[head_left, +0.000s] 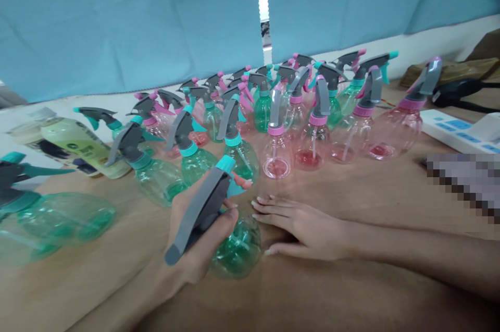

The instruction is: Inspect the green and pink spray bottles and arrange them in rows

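Note:
My left hand [195, 248] is wrapped round the neck of a green spray bottle [239, 251] with a grey head and a teal nozzle and trigger. The bottle leans, its base close to the wooden table [304, 295]; whether it touches the wood I cannot tell. Just right of its base, my right hand [299, 225] lies flat on the table, fingers stretched out and holding nothing. Beyond my hands stand a pink spray bottle [276, 157] and another green spray bottle [242, 157].
Several pink and green spray bottles crowd the back. At the far left is a green bottle [66, 214]; behind it stands a pale yellow bottle [78, 139]. A white power strip [461, 131] and a pixelated object [464, 181] lie right. A blue cloth [136, 24] hangs behind.

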A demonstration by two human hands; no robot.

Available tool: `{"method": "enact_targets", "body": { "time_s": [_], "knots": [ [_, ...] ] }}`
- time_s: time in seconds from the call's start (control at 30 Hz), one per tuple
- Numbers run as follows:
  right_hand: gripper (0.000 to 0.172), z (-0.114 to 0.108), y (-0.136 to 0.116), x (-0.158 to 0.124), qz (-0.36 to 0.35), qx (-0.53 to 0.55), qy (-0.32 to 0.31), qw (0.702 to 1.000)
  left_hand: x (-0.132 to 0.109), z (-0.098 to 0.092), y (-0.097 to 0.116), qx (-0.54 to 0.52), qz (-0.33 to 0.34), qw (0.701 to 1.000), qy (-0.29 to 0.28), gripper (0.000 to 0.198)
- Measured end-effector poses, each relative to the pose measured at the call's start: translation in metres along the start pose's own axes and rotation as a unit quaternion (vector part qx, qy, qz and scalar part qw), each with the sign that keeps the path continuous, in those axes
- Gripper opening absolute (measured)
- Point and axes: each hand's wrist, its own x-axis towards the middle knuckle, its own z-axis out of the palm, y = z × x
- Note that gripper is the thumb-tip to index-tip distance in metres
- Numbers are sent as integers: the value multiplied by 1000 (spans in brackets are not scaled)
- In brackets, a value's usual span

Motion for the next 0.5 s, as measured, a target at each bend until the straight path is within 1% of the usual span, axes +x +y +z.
{"method": "enact_targets", "body": {
  "time_s": [0.1,0.2,0.3,0.4,0.5],
  "knots": [
    [66,0,0,0,3,7,2,1000,0,-1,1,6,3,1000,-11,23],
    [67,0,0,0,5,-2,-2,1000,1,-1,2,3,2,1000,-1,16],
    [68,-1,0,0,8,-18,-11,1000,2,0,1,-2,0,1000,5,14],
    [68,0,0,-1,9,-23,-12,1000,1,-1,-1,1,-12,1000,-8,12],
    [67,0,0,-1,6,-13,-5,1000,-1,-1,-2,-4,-19,1000,-6,15]
  ]
}}
